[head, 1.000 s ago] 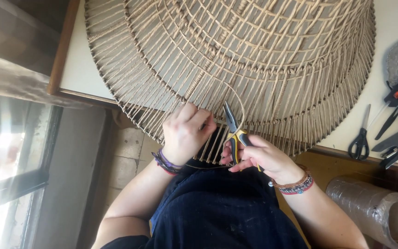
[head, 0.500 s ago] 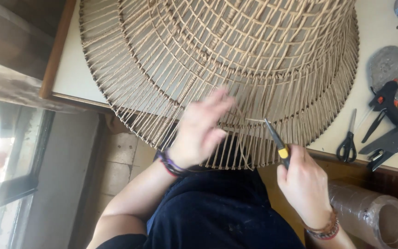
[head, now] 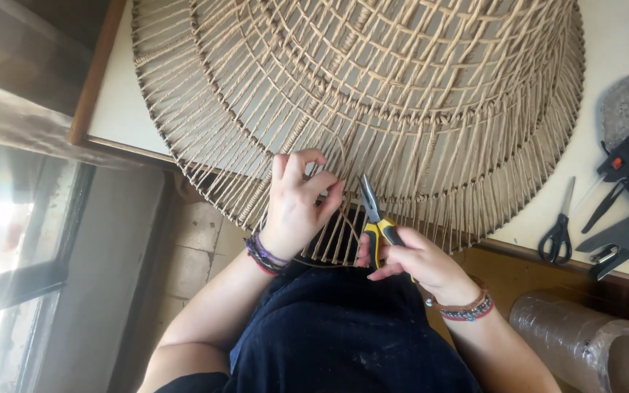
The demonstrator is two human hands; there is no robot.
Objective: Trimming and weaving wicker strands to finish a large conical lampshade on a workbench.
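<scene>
While left hand (head: 296, 204) pinches cord (head: 327, 175) (taut) — right hand (head: 416, 262) grips pliers (head: 374, 218).

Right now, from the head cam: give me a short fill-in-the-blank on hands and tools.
1. The right hand grips yellow-handled ____.
2. The left hand pinches a strand of the woven ____ frame.
3. The black-handled scissors lie on the table to the person's ____.

Missing words: pliers; cord; right

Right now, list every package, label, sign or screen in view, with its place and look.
No labels, signs or screens show.
Clear plastic roll: the only packaging-like thing, lower right below the table edge, cylindrical, transparent, open end facing right.
</scene>
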